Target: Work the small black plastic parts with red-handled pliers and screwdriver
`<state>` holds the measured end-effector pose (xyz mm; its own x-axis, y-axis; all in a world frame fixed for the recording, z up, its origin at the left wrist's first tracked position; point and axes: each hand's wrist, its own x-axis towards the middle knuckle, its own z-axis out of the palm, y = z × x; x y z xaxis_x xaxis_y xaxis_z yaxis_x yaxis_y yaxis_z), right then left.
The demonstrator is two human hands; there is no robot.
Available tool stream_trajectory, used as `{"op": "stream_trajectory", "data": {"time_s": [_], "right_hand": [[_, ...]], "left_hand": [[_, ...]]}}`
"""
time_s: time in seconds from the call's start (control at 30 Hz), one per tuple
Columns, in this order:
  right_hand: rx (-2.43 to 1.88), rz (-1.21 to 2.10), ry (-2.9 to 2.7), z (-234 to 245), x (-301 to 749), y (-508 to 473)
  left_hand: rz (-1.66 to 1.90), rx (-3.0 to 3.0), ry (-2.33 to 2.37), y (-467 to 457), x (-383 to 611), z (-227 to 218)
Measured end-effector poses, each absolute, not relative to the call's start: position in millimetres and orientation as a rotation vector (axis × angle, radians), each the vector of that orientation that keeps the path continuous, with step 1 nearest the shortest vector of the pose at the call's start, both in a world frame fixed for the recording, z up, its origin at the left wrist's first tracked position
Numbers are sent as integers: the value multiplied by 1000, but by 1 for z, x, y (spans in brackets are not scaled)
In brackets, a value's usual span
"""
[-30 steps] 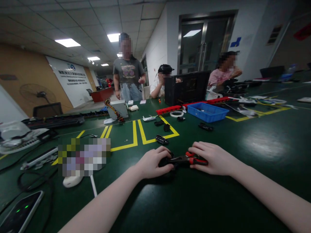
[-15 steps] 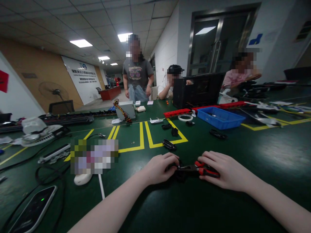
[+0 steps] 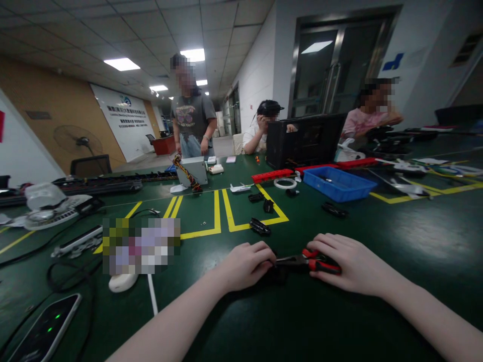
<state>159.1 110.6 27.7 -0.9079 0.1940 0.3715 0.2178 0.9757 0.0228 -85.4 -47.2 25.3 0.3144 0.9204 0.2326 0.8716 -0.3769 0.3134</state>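
My right hand (image 3: 349, 259) is closed around the red-and-black handles of a pair of pliers (image 3: 312, 263). The metal jaws point left, towards my left hand (image 3: 245, 264). Its fingers are pinched on a small black part (image 3: 278, 274), dark and mostly hidden behind the fingertips. The jaw tips reach the fingertips there; whether they grip the part I cannot tell. Beyond my hands lie loose black pieces, the nearest being a ribbed black piece (image 3: 260, 226) by the yellow tape.
A blue tray (image 3: 337, 185) stands at the back right, near a black computer case (image 3: 305, 141). A metal power supply (image 3: 193, 172) with cables sits further left. A phone-like device (image 3: 47, 329) and black cables lie at left. Several people are around the table.
The view has shifted slightly to the right. My left hand's fingers have closed further over the black part. The standing person has moved left.
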Motion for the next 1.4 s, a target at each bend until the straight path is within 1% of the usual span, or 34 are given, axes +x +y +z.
{"op": "stream_trajectory", "data": {"time_s": [0.23,0.4,0.53,0.73,0.9,1.03,1.23,1.4], "right_hand": [[-474,-70,-2675,30,173,130],[-569,43,-2655,27,172,132],[-549,118,-2701,27,169,124],[-488,-1,-2674,26,159,117],[-403,33,-2671,30,154,115],[-420,122,-2668,33,151,110],[-660,394,-2604,39,137,100],[-667,505,-2613,41,129,106]], "left_hand": [[584,2386,1658,-46,-86,26],[576,2365,1674,-44,-85,28],[544,2389,1735,-44,-83,29],[492,2560,1794,-43,-77,27],[535,2606,1767,-43,-72,26],[567,2582,1741,-42,-68,23],[441,2490,1835,-39,-56,25],[455,2477,1896,-34,-49,26]]}}
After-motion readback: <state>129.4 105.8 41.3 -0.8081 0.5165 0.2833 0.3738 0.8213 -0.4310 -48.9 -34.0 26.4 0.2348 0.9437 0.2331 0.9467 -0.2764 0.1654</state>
